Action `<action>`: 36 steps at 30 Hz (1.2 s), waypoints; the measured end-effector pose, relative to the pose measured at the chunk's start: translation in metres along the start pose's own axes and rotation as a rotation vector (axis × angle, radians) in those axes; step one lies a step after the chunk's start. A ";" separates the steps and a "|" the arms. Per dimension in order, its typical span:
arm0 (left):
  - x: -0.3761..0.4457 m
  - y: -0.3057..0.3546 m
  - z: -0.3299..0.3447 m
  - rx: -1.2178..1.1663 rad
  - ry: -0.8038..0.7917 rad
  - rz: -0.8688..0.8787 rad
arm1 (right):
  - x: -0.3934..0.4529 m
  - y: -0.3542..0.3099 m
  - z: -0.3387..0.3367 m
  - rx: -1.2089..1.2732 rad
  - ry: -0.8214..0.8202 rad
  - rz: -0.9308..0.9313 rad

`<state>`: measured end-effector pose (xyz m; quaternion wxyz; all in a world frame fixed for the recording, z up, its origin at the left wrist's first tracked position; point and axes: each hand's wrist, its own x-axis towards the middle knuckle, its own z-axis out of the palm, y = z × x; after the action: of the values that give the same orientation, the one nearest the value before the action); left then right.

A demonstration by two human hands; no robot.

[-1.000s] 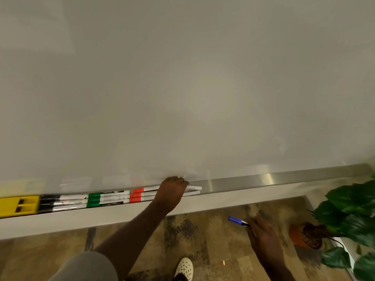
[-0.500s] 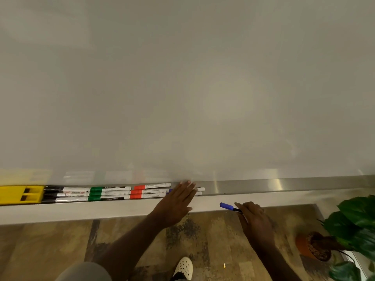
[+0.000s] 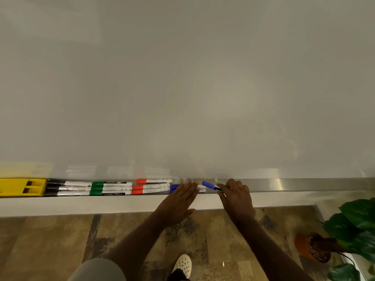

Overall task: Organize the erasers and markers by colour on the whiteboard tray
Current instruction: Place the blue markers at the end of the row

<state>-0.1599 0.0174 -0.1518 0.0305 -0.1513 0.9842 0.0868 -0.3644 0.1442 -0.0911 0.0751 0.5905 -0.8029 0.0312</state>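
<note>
On tray (image 3: 304, 184), three green markers (image 3: 110, 188)

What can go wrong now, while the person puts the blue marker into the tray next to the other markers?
1. The right hand pinches the blue marker only at its rear end, so it may slip and fall to the floor.
2. The left hand lies flat over the blue markers in the tray; a push could roll them or disturb the red markers.
3. The left hand covers the landing spot, so the marker may land crooked.
</note>
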 end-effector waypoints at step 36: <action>-0.074 -0.044 -0.018 -0.032 0.087 -0.260 | 0.051 -0.077 0.007 -0.102 -0.294 -0.169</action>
<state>-0.0764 -0.0057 -0.1353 -0.0037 -0.2817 0.9551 0.0914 -0.3068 0.0725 -0.0927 -0.0109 0.6497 -0.7531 -0.1030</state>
